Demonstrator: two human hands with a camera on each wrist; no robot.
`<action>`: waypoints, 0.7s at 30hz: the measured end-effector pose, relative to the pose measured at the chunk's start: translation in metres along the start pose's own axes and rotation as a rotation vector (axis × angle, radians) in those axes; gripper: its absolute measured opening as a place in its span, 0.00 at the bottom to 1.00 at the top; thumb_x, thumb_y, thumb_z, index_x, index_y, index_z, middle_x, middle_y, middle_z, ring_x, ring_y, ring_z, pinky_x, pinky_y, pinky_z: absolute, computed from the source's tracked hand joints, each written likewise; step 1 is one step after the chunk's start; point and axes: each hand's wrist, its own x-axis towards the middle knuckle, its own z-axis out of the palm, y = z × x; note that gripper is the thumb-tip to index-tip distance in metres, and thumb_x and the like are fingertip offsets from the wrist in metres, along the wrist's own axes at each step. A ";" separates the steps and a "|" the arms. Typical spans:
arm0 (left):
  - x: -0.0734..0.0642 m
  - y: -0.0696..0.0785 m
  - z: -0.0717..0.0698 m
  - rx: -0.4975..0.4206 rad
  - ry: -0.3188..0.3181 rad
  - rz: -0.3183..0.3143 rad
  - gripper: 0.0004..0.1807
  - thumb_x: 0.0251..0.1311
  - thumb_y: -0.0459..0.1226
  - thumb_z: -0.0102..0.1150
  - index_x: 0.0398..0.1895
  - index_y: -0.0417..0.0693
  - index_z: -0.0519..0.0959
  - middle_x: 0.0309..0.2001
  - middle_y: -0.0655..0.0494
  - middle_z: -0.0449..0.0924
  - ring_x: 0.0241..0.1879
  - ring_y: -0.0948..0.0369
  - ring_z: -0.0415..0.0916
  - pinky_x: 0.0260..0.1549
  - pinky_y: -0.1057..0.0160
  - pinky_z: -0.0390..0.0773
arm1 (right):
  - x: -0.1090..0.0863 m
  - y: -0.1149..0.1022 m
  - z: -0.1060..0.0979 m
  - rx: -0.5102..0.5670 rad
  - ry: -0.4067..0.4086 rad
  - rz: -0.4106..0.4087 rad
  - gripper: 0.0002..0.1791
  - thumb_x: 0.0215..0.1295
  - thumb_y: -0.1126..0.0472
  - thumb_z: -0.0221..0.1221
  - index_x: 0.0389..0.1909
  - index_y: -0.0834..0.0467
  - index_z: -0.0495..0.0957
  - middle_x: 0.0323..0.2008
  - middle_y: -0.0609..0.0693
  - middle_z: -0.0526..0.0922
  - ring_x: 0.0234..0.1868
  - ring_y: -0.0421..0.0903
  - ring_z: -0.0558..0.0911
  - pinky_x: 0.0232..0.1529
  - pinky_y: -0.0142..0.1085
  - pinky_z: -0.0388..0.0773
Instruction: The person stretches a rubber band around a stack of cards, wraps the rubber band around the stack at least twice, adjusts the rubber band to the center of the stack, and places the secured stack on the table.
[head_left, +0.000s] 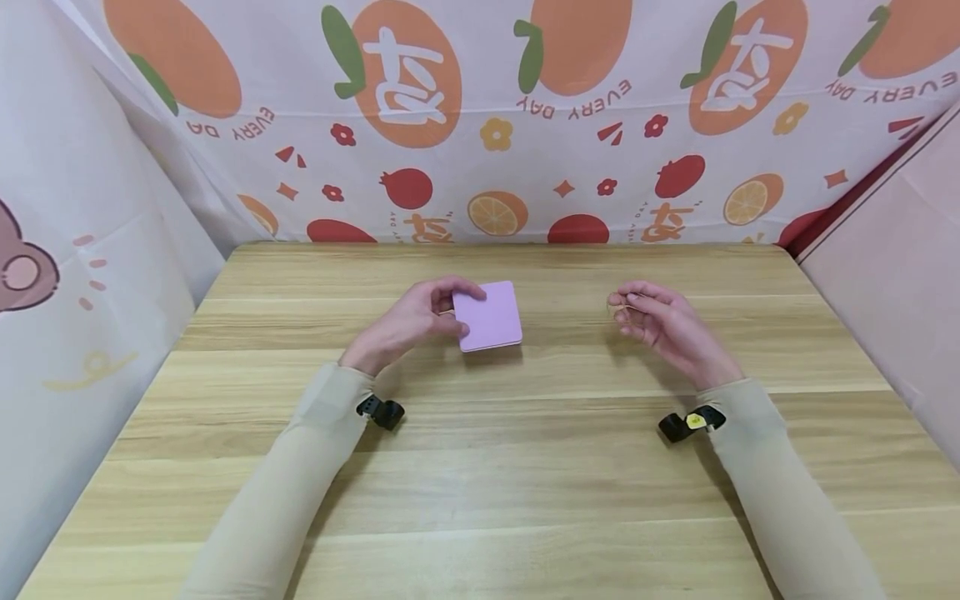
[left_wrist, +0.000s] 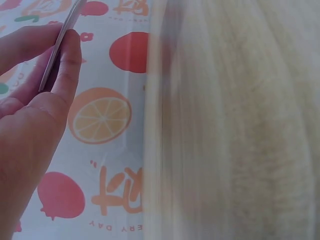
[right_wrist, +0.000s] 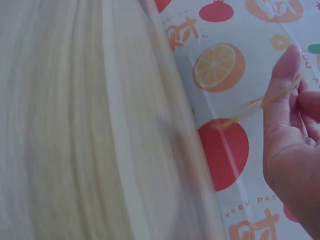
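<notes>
Left hand (head_left: 420,321) is gripping 1 purple pad (head_left: 492,318), right hand (head_left: 667,327) pinching 1 yellowish band (right_wrist: 280,94), 1 fruit-print curtain (head_left: 480,171) hanging at 12 o'clock.

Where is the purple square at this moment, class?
In the head view, the purple square is over the wooden table, its left side pinched by the left hand, with the right hand apart from it, rightward.

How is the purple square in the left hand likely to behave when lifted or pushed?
The purple square is probably fairly stiff: pinched at one side by the left hand, it looks straight edge-on. It's likely light, given its thin profile. Being flat and square, it seems more apt to slide than roll.
</notes>
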 end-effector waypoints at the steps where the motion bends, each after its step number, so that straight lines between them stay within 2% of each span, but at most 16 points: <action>1: 0.000 0.000 0.000 -0.001 -0.001 0.000 0.25 0.54 0.23 0.61 0.57 0.43 0.76 0.56 0.46 0.74 0.50 0.50 0.73 0.47 0.60 0.78 | 0.001 0.001 0.001 0.017 0.001 0.000 0.12 0.76 0.71 0.45 0.48 0.64 0.77 0.45 0.56 0.83 0.37 0.46 0.83 0.37 0.34 0.83; 8: 0.001 0.004 0.003 -0.011 -0.004 -0.007 0.25 0.55 0.23 0.61 0.58 0.44 0.75 0.56 0.47 0.74 0.50 0.50 0.74 0.47 0.60 0.77 | 0.003 0.005 0.009 -0.006 0.056 0.002 0.10 0.72 0.75 0.49 0.49 0.63 0.72 0.50 0.56 0.83 0.34 0.43 0.83 0.27 0.28 0.81; 13: 0.004 0.007 0.005 -0.018 -0.013 -0.010 0.25 0.55 0.23 0.61 0.58 0.43 0.75 0.57 0.46 0.74 0.50 0.50 0.74 0.47 0.60 0.77 | 0.004 0.007 0.017 -0.062 0.093 0.005 0.08 0.70 0.71 0.56 0.47 0.61 0.74 0.50 0.55 0.83 0.32 0.42 0.83 0.21 0.27 0.79; 18: 0.008 0.007 0.006 -0.011 -0.013 -0.005 0.25 0.55 0.23 0.61 0.58 0.45 0.76 0.56 0.47 0.74 0.50 0.50 0.74 0.47 0.60 0.77 | 0.004 0.008 0.024 -0.152 0.126 0.012 0.04 0.69 0.65 0.60 0.42 0.59 0.78 0.48 0.54 0.83 0.36 0.44 0.83 0.26 0.32 0.82; 21: 0.010 0.007 0.006 -0.004 -0.011 0.003 0.25 0.54 0.23 0.61 0.58 0.45 0.76 0.57 0.48 0.74 0.50 0.51 0.74 0.47 0.61 0.77 | 0.006 0.009 0.029 -0.219 0.150 0.012 0.08 0.69 0.61 0.61 0.45 0.59 0.80 0.49 0.54 0.83 0.41 0.47 0.84 0.32 0.36 0.84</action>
